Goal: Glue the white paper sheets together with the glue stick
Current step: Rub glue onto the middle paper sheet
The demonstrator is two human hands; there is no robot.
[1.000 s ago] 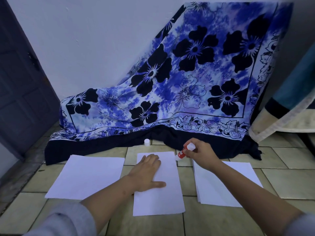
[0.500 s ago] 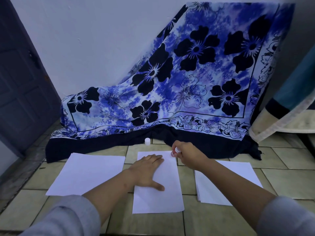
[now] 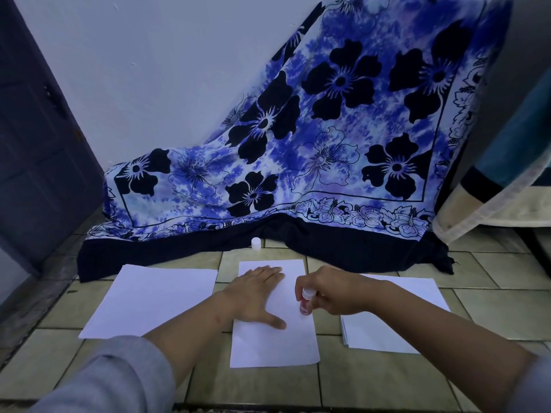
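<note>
Contact between glue stick (image 3: 306,301) tip and middle sheet (image 3: 274,344): not clear, blurred and partly covered by fingers. Right pile (image 3: 390,332) partly hidden behind the forearm, its sheets not countable. Left hand (image 3: 256,296) flat on the middle sheet, fingers straight, thumb spread. Right hand (image 3: 337,293) curled around the glue stick, upright over the sheet's right side. Counted: three paper places, with the left sheet (image 3: 152,299); one glue stick; one white cap (image 3: 255,243) beside the cloth (image 3: 298,162).

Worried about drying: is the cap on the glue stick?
No, the white cap stands on the floor by the cloth, apart from the glue stick the right hand grips.
</note>
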